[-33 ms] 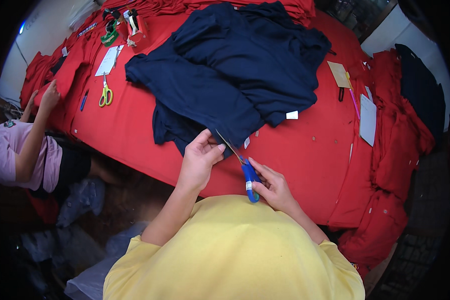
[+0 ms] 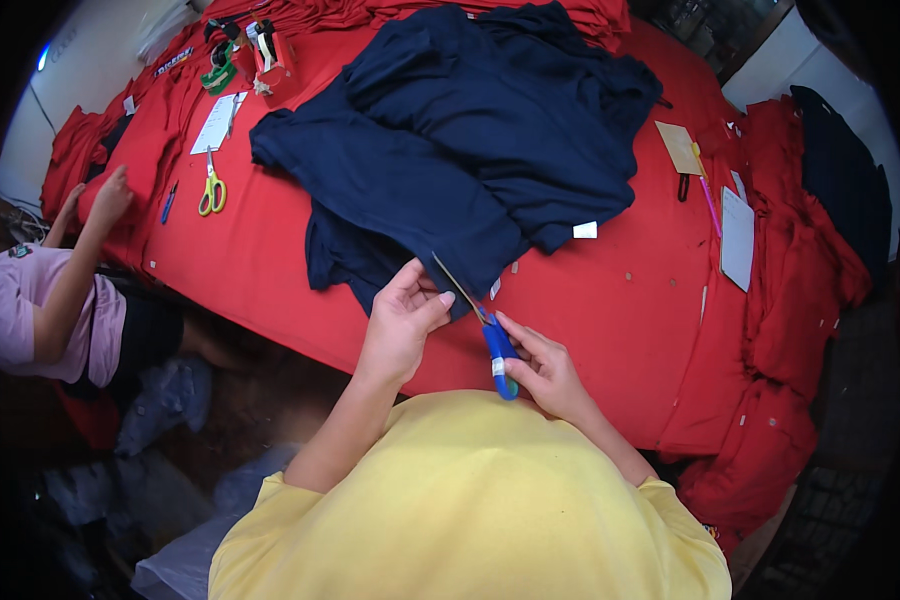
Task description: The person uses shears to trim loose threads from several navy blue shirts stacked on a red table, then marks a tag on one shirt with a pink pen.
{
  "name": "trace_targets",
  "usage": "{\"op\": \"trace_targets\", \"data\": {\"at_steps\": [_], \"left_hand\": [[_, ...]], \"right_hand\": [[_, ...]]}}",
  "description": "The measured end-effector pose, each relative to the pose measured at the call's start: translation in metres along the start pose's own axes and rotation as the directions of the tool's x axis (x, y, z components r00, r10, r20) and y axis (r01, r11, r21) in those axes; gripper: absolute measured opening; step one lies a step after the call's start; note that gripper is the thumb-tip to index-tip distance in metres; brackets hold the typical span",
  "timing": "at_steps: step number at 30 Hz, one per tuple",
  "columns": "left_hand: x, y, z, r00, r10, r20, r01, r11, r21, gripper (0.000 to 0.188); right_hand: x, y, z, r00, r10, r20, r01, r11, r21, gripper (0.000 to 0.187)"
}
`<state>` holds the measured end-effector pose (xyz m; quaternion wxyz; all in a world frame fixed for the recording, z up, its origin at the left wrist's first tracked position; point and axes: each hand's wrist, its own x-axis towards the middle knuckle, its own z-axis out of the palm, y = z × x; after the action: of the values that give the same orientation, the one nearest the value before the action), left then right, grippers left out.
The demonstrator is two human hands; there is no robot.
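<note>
Slightly forward, toward the navy cloth, the steel scissors with blue-and-green plastic handles (image 2: pixel 499 350) have shifted since the earlier frame, and the person's right hand (image 2: pixel 548 377) has gone with them. From my end I see that hand closed around the handles; the blades look nearly together, though I cannot tell whether fabric lies between them. The left hand (image 2: pixel 400 325) has barely changed: its fingers are half curled at the near edge of the large navy fabric garment (image 2: pixel 400 170), thumb beside the blades, and I cannot tell whether it pinches the cloth. That garment lies rumpled where it was, on the table's bright red cloth (image 2: pixel 590 330), a small white label (image 2: pixel 584 230) at its near right edge. Out to the left, I make out yellow-handled scissors (image 2: pixel 212 195), unmoved below a white written sheet (image 2: pixel 213 125). Farther left, a co-worker's hand (image 2: pixel 113 195) has moved a little to the right over the red fabric. Rightward, the white rectangular pad (image 2: pixel 736 240) has stayed put beside heaped red garments (image 2: pixel 790 300).
</note>
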<state>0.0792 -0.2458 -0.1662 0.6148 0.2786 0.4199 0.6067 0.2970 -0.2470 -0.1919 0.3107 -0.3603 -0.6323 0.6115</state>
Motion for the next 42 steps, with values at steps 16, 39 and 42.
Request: {"op": "trace_targets", "data": {"at_steps": [16, 39, 42], "left_hand": [[0.008, 0.008, -0.006, 1.000, 0.000, 0.000, 0.000, 0.999, 0.036, 0.051], [0.028, 0.020, -0.024, 0.995, 0.098, -0.011, -0.093, 0.971, 0.222, 0.045], [0.027, 0.027, -0.023, 0.997, 0.073, 0.011, -0.073, 0.964, 0.255, 0.045]], "right_hand": [[0.024, -0.003, -0.001, 0.987, 0.123, 0.104, -0.139, 0.975, 0.171, 0.051], [0.053, 0.001, 0.006, 0.995, -0.091, 0.049, 0.091, 0.996, 0.005, 0.048], [0.061, -0.005, 0.003, 0.996, -0.003, 0.088, -0.002, 0.998, 0.058, 0.047]]}}
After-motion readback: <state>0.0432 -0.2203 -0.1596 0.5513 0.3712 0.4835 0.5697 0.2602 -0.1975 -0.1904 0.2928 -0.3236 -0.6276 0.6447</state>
